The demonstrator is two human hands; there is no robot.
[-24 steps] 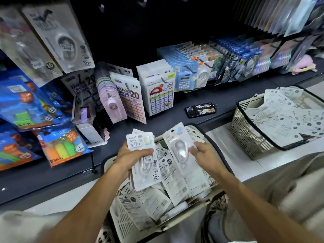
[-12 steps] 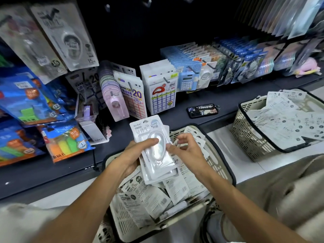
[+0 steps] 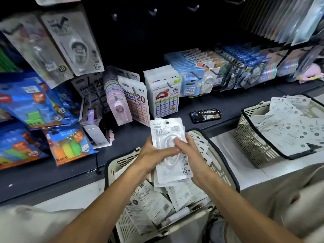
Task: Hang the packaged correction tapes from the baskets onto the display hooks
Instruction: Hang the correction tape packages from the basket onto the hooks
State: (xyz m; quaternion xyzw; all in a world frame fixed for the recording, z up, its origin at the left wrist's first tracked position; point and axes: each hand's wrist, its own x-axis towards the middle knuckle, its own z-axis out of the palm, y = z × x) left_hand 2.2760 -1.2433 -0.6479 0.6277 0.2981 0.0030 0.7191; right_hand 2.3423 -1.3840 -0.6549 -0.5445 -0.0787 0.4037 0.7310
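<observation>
I hold a stack of white packaged correction tapes (image 3: 166,135) upright above the near basket (image 3: 112,165). My left hand (image 3: 152,155) grips the stack from its left side and behind. My right hand (image 3: 187,151) holds it from the right, thumb pressed on the clear blister of the front pack. The near basket is full of loose packs of the same kind (image 3: 154,204). A second basket (image 3: 252,142) at the right holds several more packs. Bare display hooks (image 3: 154,12) stick out of the dark back panel high up.
Hanging goods fill the rows behind the shelf: correction tapes at top left (image 3: 77,44), highlighters (image 3: 70,148), label stickers (image 3: 166,100), calculators (image 3: 190,85). A phone and a number tag (image 3: 206,114) lie on the dark shelf (image 3: 236,102).
The two packs held apart a second ago are now joined into one stack. Both hands have closed in on it and lifted it a little, squaring it up.
</observation>
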